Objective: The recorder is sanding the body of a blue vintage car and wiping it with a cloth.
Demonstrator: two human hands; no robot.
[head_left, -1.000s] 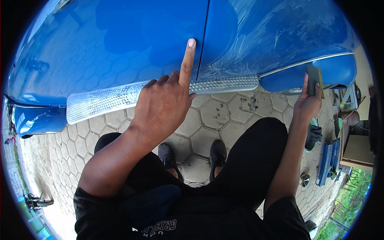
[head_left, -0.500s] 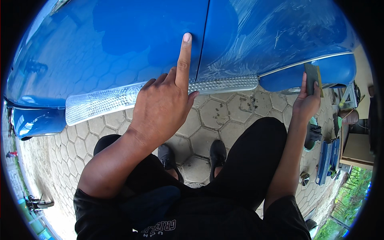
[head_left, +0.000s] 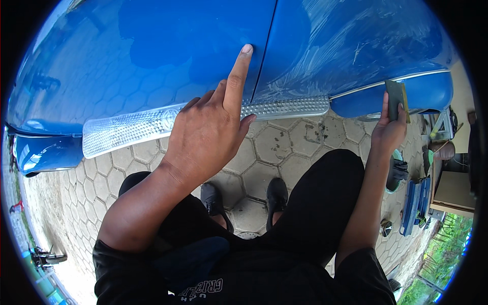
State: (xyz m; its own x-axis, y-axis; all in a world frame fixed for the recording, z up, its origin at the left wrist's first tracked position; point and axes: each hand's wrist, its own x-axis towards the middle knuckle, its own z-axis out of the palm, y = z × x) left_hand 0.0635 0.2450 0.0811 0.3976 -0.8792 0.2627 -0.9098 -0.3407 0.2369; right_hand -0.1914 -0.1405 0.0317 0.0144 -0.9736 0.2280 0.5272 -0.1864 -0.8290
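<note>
My left hand (head_left: pixel 208 127) reaches to the blue car panel (head_left: pixel 168 35), with the index finger stretched out and its tip at the paint just left of a narrow dark seam. Its thumb stands apart, the other fingers are bent, and nothing is held. At the right, my right hand (head_left: pixel 390 133) grips a flat sanding block (head_left: pixel 394 99), dark grey on one face with a yellow edge, held upright near the car's lower edge. Pale streaks mark the blue panel right of the seam (head_left: pixel 261 66). A studded metal running board (head_left: pixel 127 127) runs below the panel, partly behind my left hand.
Hexagonal paving (head_left: pixel 262 183) lies under my shoes. Farther right stand a green basin (head_left: pixel 395 178) with a dark cloth over it, a blue toolbox (head_left: pixel 414 206) and a wooden cabinet (head_left: pixel 452 188). A motorcycle (head_left: pixel 48 256) shows at the far left.
My left index fingertip has slid slightly to the right along the panel, and the car panel appears shifted a little in view. My right hand keeps its hold on the sanding block.
</note>
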